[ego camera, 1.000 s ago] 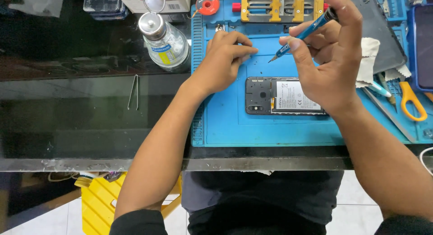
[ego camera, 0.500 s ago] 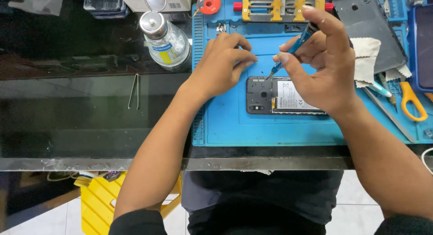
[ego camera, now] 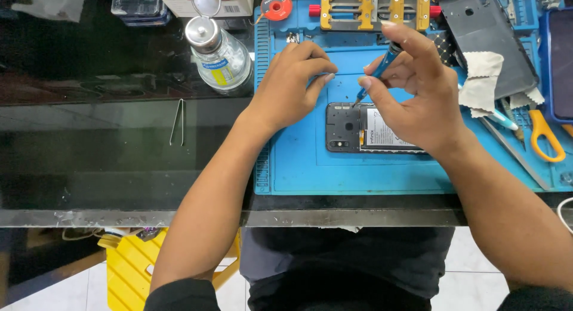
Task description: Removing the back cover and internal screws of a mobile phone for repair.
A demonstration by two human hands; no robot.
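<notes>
Phone [ego camera: 358, 127] with its back cover off lies flat on the blue mat [ego camera: 310, 168], a little toward the near edge and about in the middle of the mat from side to side. Its dark inside and its white battery show, and part of it is hidden under the right hand [ego camera: 418, 102]. That hand pinches a thin blue screwdriver [ego camera: 377, 72] between the thumb and the first fingers. The screwdriver leans, with its tip down at the far edge of the phone; whether the tip sits in a screw is too small to tell. The left hand [ego camera: 289, 84] rests on the mat just beside the far left corner of the phone, with fingers curled in and thumb and first finger pressed together. Whether it holds something tiny, I cannot tell. A few little dark specks lie on the mat between the two hands. On the black glass counter [ego camera: 89, 150], left of the mat, a clear bottle with a metal top [ego camera: 216, 51] stands near the mat's far left corner, and metal tweezers [ego camera: 177, 121] lie well apart from the mat. A yellow and silver clamp [ego camera: 373, 8] sits at the far edge of the mat. Near the right edge lie a dark phone cover [ego camera: 486, 39], a white cloth [ego camera: 480, 78] and orange scissors [ego camera: 546, 135].
</notes>
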